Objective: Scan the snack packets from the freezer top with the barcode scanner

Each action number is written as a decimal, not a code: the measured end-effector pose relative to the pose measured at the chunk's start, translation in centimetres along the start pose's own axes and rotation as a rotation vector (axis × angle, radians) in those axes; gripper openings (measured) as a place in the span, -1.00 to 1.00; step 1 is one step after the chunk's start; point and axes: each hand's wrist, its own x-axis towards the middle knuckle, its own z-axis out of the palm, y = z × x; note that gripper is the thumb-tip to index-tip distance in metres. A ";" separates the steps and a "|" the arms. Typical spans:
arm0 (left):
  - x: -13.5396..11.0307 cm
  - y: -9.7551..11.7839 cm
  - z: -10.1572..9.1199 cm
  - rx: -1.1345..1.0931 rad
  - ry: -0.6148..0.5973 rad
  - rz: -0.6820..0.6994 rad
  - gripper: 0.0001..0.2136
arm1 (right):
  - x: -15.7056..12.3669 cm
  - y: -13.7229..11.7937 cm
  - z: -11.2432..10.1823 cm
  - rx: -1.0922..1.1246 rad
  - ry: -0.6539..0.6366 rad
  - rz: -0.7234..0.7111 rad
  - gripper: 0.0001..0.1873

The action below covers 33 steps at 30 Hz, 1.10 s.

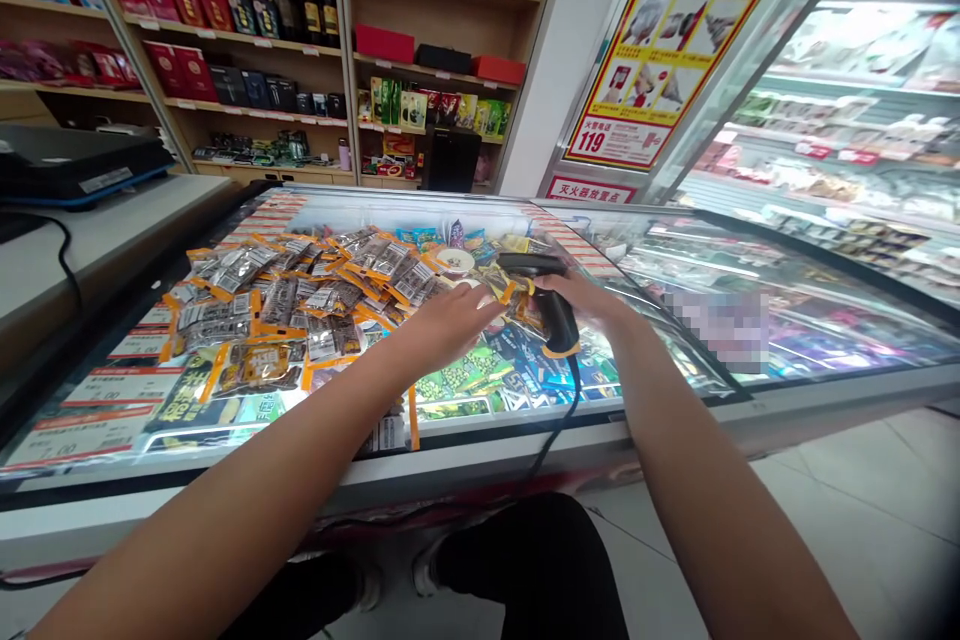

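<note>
My right hand [574, 293] is closed around the neck of a black handheld barcode scanner [559, 322] with an orange base edge, its cable hanging over the front of the glass-topped freezer. Just left of it, the fingertips of my left hand [452, 322] are at a small snack packet [527, 308] with orange edges, under the scanner's head. The fingers look bent onto this packet, though their undersides are hidden. To the left, a spread pile of similar clear and orange snack packets [277, 300] covers much of the glass. One more packet [391, 430] lies by the front edge, partly behind my left forearm.
Colourful packages lie under the freezer glass [480, 400]. Left of it, a black device [82, 165] stands on a white counter [135, 220]. Shelves [247, 30] with bottles and boxes line the back. A second glass-topped freezer section [825, 270] extends right.
</note>
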 end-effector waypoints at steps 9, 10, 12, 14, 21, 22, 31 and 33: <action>0.4 -0.9 -1.5 -0.083 0.279 -0.118 -0.82 | -1.4 -1.9 4.3 0.309 -0.176 0.000 -0.72; 0.3 -1.2 -1.7 -0.111 0.289 -0.153 -0.85 | -1.5 -2.0 4.3 0.306 -0.170 -0.060 -0.71; 0.1 -2.0 -2.0 -0.203 0.272 -0.269 -0.85 | -1.5 -2.1 4.1 0.333 -0.148 -0.164 -0.71; -0.1 -3.0 -2.5 -0.371 0.235 -0.435 -0.83 | -1.6 -2.1 3.6 0.371 -0.151 -0.199 -0.74; -0.6 -5.0 -4.5 -0.565 0.338 -0.692 -0.83 | -2.2 -2.0 2.3 0.248 -0.330 -0.224 -0.80; -0.6 -5.0 -4.6 -0.525 0.362 -0.682 -0.83 | -2.3 -2.0 2.4 0.232 -0.360 -0.243 -0.81; -0.4 -4.1 -2.9 -0.220 0.226 -0.671 -0.55 | -3.2 -2.1 3.3 0.186 -0.468 -0.353 -0.78; -0.5 -4.1 -2.7 -0.198 0.217 -0.651 -0.56 | -3.1 -2.1 3.2 0.129 -0.487 -0.353 -0.77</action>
